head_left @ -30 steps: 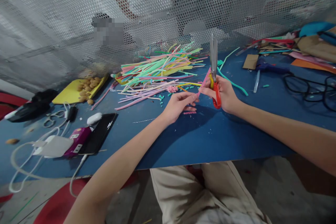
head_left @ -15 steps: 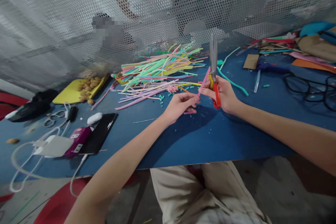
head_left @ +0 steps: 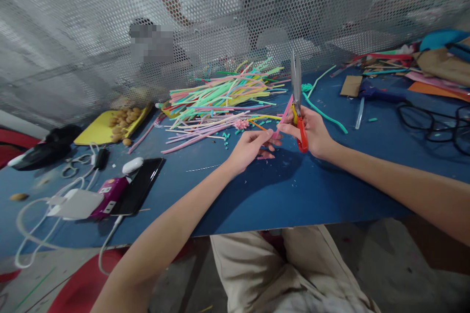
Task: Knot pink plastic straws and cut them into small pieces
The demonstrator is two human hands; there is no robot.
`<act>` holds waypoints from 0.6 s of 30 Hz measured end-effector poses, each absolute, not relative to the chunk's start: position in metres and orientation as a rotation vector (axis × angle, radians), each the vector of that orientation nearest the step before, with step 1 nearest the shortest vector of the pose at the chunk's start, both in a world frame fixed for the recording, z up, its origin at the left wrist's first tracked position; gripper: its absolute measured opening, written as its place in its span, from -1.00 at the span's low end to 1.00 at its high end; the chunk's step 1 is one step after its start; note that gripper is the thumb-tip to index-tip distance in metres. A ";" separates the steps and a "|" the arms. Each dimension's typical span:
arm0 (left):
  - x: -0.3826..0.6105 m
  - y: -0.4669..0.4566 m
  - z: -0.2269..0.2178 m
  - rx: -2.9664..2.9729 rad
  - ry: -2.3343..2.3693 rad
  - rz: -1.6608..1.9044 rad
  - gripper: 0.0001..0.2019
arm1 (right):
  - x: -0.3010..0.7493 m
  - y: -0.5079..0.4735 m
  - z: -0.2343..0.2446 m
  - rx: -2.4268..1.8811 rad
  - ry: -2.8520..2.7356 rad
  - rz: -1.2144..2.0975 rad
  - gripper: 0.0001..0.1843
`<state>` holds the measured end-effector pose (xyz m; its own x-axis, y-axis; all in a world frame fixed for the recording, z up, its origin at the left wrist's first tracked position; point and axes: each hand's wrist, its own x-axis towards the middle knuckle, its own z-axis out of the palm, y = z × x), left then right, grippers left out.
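Observation:
My left hand pinches the lower end of a pink pipe cleaner between thumb and fingertips. Wrapped around a pair of scissors with red and yellow handles is my right hand; the blades point up and away. Its thumb and finger also touch the pink pipe cleaner, which slants upward beside the blades. Behind my left hand sit a curled pink piece and small green cut bits. A pile of coloured pipe cleaners spreads farther back. Part of the pink strip is hidden by my fingers.
A perforated metal screen rises behind the blue table. At left are a phone, a white charger, cables and a yellow tray with nuts. On the right lie a glue gun, black cord and craft scraps.
The scissors have tilted slightly leftward in my right hand. My left fingers have shifted a little along the pink pipe cleaner. The surrounding things look the same.

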<state>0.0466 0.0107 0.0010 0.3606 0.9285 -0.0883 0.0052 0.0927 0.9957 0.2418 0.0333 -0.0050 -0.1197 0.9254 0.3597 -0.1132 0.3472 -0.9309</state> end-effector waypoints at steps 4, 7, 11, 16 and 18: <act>0.048 0.008 0.001 1.364 0.994 0.856 -0.52 | 0.242 0.034 -0.006 -0.798 -1.399 1.076 -0.56; 0.048 0.007 0.001 1.415 1.017 0.833 -0.52 | 0.242 0.034 -0.008 -0.804 -1.407 1.075 -0.55; 0.048 0.008 0.001 1.443 1.039 0.860 -0.53 | 0.241 0.031 -0.004 -0.852 -1.423 1.067 -0.57; 0.040 0.014 0.005 1.479 1.044 1.086 -0.60 | 0.251 0.034 0.001 -0.915 -1.551 1.085 -0.61; 0.034 0.018 0.007 1.516 1.046 1.214 -0.64 | 0.258 0.039 0.000 -0.980 -1.700 1.006 -0.60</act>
<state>0.0344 0.0176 0.0067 0.1588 0.9623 0.2208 0.0760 -0.2349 0.9690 0.2580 0.0390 -0.0001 -0.2783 0.9129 0.2985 0.1782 0.3545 -0.9179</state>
